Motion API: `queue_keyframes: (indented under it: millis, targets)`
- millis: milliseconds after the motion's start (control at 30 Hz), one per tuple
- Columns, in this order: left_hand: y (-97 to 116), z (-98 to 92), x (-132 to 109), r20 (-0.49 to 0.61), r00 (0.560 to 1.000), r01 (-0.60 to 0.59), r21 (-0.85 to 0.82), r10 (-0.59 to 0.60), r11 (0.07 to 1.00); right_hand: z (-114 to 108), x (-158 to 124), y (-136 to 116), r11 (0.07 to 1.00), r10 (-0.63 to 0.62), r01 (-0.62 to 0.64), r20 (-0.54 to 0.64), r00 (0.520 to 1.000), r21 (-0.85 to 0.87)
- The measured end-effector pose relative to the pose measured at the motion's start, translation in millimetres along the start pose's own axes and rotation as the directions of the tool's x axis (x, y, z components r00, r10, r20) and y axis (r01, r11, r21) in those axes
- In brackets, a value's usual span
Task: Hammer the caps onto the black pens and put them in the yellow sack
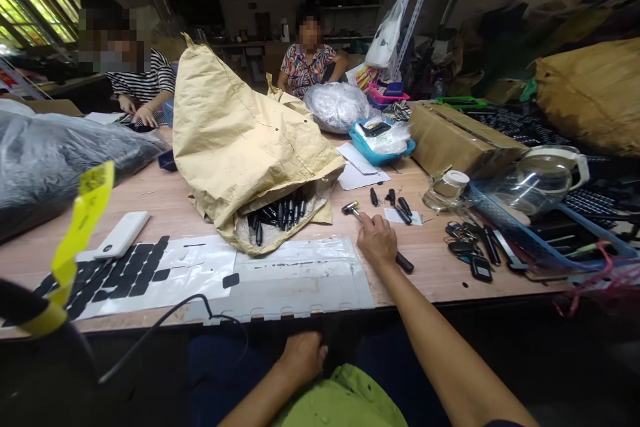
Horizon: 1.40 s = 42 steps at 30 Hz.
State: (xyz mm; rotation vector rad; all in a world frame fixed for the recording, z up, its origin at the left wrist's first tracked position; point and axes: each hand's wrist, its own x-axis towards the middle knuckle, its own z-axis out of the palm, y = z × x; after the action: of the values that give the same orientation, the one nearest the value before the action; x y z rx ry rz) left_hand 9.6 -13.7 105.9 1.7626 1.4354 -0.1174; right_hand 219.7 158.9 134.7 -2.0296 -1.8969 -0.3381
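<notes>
My right hand (377, 239) is closed round a small hammer lying on the table; its metal head with a yellowish face (351, 207) points away to the left, and the black grip (405, 263) sticks out behind my palm. Below the table edge, over my lap, my left hand (303, 355) is curled closed, its inside hidden. A big cream sack (250, 140) lies with its mouth towards me, showing several black pen-like pieces (285, 212). Similar black pieces (404, 205) lie just beyond my right hand. A clear plastic sheet (310, 283) covers the table in front of me.
Black stickers (145, 267) on a backing sheet and a white power bank (123, 235) lie left. Keys (465, 243), a jar (447, 188), a carton (460, 137) and a blue tray (525, 227) stand right. Two people sit across the table. A yellow tag (83, 227) hangs near left.
</notes>
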Motion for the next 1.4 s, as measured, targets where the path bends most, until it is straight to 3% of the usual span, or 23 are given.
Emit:
queue_keyframes:
  millis: [67, 133, 200, 233, 267, 300, 367, 433, 533, 700, 767, 900, 933, 967, 1033, 1133, 1233, 1400]
  targets:
    - [15, -23.8, -16, 0.025, 0.997, -0.074, -0.005, 0.074, 0.997, 1, 0, 0, 1.0, -0.005, 0.005, -0.008, 1.0, 0.003]
    - [26, -57.5, -24, -0.003, 0.986, -0.169, -0.11, 0.169, 0.979, 1, -1, 0, 1.0, -0.005, 0.006, -0.02, 1.0, 0.007]
    - [29, -94.8, -21, -0.207, 0.967, -0.187, -0.172, 0.15, 0.967, 1, -1, 0, 1.0, -0.001, 0.001, -0.025, 1.0, 0.004]
    - [26, -112.8, -15, -0.362, 0.928, -0.152, -0.161, 0.085, 0.975, 1, 0, 0, 1.0, 0.001, -0.001, -0.025, 1.0, 0.0]
    - [22, -129.5, -7, -0.517, 0.856, -0.084, -0.134, 0.002, 0.987, 1, 0, -1, 1.0, 0.002, -0.002, -0.025, 1.0, -0.005]
    - [16, -144.4, 2, -0.655, 0.752, 0.01, -0.1, -0.074, 0.995, 1, 0, -1, 1.0, 0.001, -0.002, -0.026, 1.0, -0.01]
    - [3, -167.5, 19, -0.798, 0.572, 0.217, -0.078, -0.191, 0.973, 1, 0, -2, 1.0, -0.003, 0.002, -0.03, 1.0, -0.016]
    - [-8, -181.4, 32, -0.817, 0.49, 0.37, -0.123, -0.306, 0.921, 1, 0, -2, 1.0, -0.007, 0.006, -0.032, 0.999, -0.02]
    - [-15, -188.5, 41, -0.759, 0.484, 0.456, -0.205, -0.435, 0.866, 0, 0, -2, 1.0, -0.005, 0.004, -0.019, 1.0, -0.023]
    - [-22, -183.1, 41, -0.757, 0.495, 0.424, -0.219, -0.428, 0.879, -1, 0, -3, 1.0, -0.002, 0.002, -0.001, 1.0, -0.023]
    - [-25, -177.1, 37, -0.817, 0.462, 0.368, -0.175, -0.343, 0.913, -2, 0, -3, 1.0, -0.006, 0.006, -0.009, 1.0, -0.025]
    - [-23, -157.3, 28, -0.946, 0.324, 0.099, 0.048, 0.014, 0.994, -5, 0, -5, 0.999, 0.01, -0.01, 0.005, 1.0, -0.04]
    - [-20, -151.4, 28, -0.938, 0.329, 0.007, 0.118, 0.109, 0.993, -6, 0, -6, 0.999, 0.015, -0.015, 0.014, 1.0, -0.045]
    - [-15, -145.5, 28, -0.913, 0.36, -0.085, 0.175, 0.194, 0.981, -6, 0, -6, 0.999, 0.02, -0.019, 0.022, 1.0, -0.05]
    - [-5, -134.7, 34, -0.823, 0.466, -0.23, 0.243, 0.326, 0.942, -8, 1, -7, 0.998, 0.024, -0.022, 0.032, 0.999, -0.056]
    - [6, -123.5, 48, -0.708, 0.588, -0.302, 0.257, 0.391, 0.918, -8, 1, -7, 0.998, 0.024, -0.022, 0.039, 0.999, -0.053]
    - [8, -119.4, 62, -0.673, 0.64, -0.308, 0.217, 0.371, 0.926, -8, 1, -7, 0.999, 0.022, -0.02, 0.044, 0.999, -0.045]
    - [-1, -124.1, 73, -0.661, 0.681, -0.38, 0.048, 0.314, 0.924, -8, 2, -7, 0.999, 0.028, -0.026, 0.047, 0.999, -0.031]
